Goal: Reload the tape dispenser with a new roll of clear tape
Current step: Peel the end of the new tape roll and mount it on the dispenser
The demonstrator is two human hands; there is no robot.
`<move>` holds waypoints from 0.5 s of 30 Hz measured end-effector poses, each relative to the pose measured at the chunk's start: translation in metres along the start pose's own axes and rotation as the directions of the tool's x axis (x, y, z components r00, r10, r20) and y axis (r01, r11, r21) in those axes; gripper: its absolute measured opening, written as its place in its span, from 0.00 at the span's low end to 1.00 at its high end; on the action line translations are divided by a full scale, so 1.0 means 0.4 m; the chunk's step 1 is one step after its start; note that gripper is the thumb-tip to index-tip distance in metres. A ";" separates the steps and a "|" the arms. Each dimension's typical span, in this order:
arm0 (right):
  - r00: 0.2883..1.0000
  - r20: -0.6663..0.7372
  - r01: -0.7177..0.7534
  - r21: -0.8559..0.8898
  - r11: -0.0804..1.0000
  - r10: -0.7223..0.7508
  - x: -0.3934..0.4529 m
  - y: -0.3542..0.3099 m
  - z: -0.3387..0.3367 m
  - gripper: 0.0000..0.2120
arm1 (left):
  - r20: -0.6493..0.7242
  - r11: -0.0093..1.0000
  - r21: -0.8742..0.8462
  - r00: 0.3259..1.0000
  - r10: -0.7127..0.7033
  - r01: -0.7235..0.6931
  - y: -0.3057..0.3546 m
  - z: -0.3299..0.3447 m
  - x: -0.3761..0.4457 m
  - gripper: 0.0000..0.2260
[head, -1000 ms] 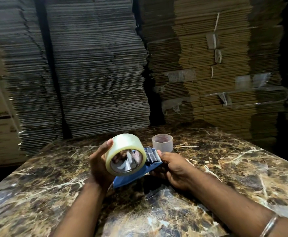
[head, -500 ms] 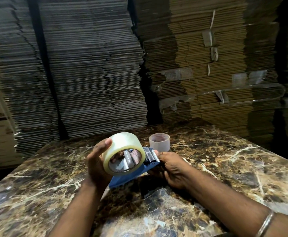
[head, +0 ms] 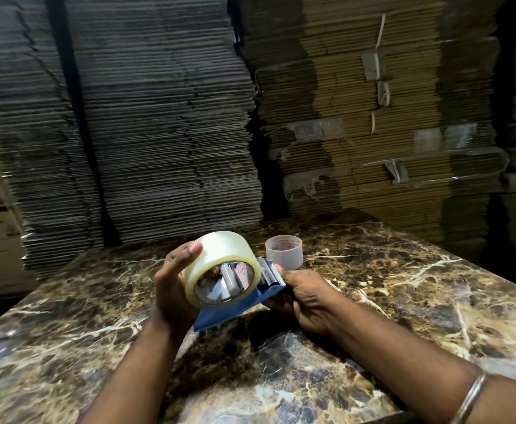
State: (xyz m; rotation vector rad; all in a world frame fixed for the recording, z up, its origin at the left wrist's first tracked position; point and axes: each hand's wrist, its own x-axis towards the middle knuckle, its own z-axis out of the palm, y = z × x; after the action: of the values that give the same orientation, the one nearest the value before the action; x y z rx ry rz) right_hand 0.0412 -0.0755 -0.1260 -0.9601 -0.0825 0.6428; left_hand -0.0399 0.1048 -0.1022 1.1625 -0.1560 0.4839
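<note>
A full roll of clear tape [head: 220, 254] sits over the hub of a blue tape dispenser [head: 235, 307], held just above the marble table [head: 403, 301]. My left hand [head: 174, 289] grips the roll from the left, thumb on top of it. My right hand [head: 307, 296] holds the dispenser's front end, fingers curled round it beside the serrated metal blade [head: 270, 272]. Through the roll's core I see the hub's metal parts. The dispenser's handle is hidden behind my hands.
An empty translucent tape core [head: 284, 250] stands on the table just behind the dispenser. Tall stacks of flattened cardboard [head: 165, 117] rise right behind the table's far edge. A crumpled clear wrapper [head: 281, 356] lies on the table between my forearms.
The roll and dispenser stay in my hands with almost no shift. The camera has turned slightly, so the scene sits a little further left.
</note>
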 end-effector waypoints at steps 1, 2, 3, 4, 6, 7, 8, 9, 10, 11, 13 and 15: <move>1.000 -0.007 -0.002 -0.002 1.000 0.002 -0.001 -0.001 0.001 0.13 | 0.001 1.000 0.014 1.000 0.002 -0.002 -0.001 0.001 0.000 0.29; 1.000 -0.019 -0.003 -0.007 1.000 0.002 -0.001 -0.001 0.002 0.11 | -0.002 1.000 0.007 1.000 0.002 -0.002 0.000 0.005 -0.001 0.26; 1.000 -0.031 0.001 -0.012 1.000 -0.001 0.000 0.000 0.001 0.09 | -0.015 1.000 -0.014 1.000 0.005 -0.005 0.000 0.008 -0.004 0.23; 0.999 -0.041 0.009 -0.018 1.000 -0.010 0.000 0.000 0.001 0.10 | -0.049 0.998 -0.057 0.999 0.006 -0.008 0.001 0.010 -0.004 0.22; 0.998 -0.051 0.035 -0.049 0.998 -0.037 0.002 0.001 0.001 0.13 | -0.118 0.994 -0.103 0.993 0.023 -0.036 -0.001 0.006 0.005 0.32; 0.997 -0.063 0.046 -0.073 0.996 -0.051 0.003 0.001 0.001 0.13 | -0.152 0.995 -0.094 0.988 0.031 -0.046 0.000 0.002 0.010 0.35; 0.996 -0.071 0.054 -0.104 0.993 -0.062 0.000 -0.001 0.004 0.13 | -0.163 0.995 -0.087 0.986 0.033 -0.047 0.003 -0.003 0.011 0.34; 0.995 -0.068 0.067 -0.134 0.989 -0.077 -0.003 -0.004 0.007 0.13 | -0.177 0.994 -0.091 0.984 0.036 -0.053 0.003 -0.011 0.012 0.32; 0.994 -0.057 0.087 -0.164 0.983 -0.097 -0.007 -0.007 0.011 0.13 | -0.164 0.994 -0.101 0.986 0.031 -0.048 0.005 -0.012 0.011 0.33; 0.990 -0.055 0.118 -0.203 0.972 -0.132 -0.010 -0.012 0.013 0.12 | -0.158 0.993 -0.108 0.987 0.026 -0.043 0.008 -0.014 0.010 0.37; 0.969 -0.079 0.204 -0.274 0.940 -0.234 -0.014 -0.024 0.007 0.10 | -0.141 0.991 -0.125 0.989 0.032 -0.050 0.011 -0.013 0.009 0.38; 0.930 -0.122 0.291 -0.327 0.899 -0.346 -0.015 -0.037 -0.003 0.07 | -0.141 0.991 -0.117 0.989 0.046 -0.063 0.010 -0.018 0.010 0.28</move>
State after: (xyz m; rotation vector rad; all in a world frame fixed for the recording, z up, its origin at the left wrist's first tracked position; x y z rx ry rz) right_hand 0.0437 -0.0856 -0.1137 -1.2663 -0.1814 0.2385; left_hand -0.0391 0.1135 -0.1002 1.0046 -0.0968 0.5937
